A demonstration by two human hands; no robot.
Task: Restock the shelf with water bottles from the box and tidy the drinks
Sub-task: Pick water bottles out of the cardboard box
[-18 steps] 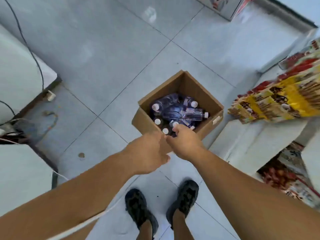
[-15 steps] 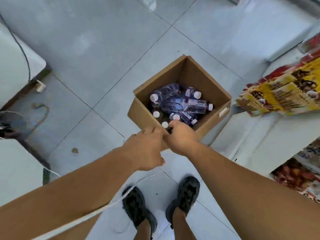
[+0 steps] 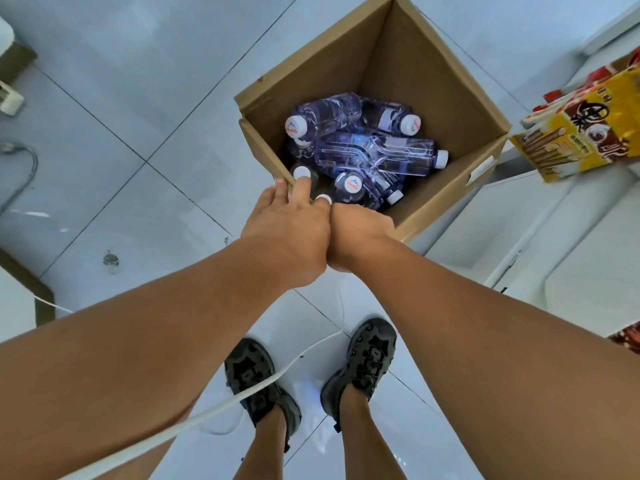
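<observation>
Both hands reach into the cardboard box (image 3: 446, 98) of water bottles (image 3: 377, 155) at its near corner. Left hand (image 3: 291, 226) fingers extended; right hand (image 3: 360, 233) grip hidden, cannot tell.

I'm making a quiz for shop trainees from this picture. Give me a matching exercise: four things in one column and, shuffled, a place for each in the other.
Things:
1. bottles
2. box
3. snack packs
4. shoes

Places:
A. on the white shelf at the right
B. at the bottom, on the person's feet
C. lying jumbled in the box
D. open on the tiled floor

Pairs: 1-C, 2-D, 3-A, 4-B
</observation>
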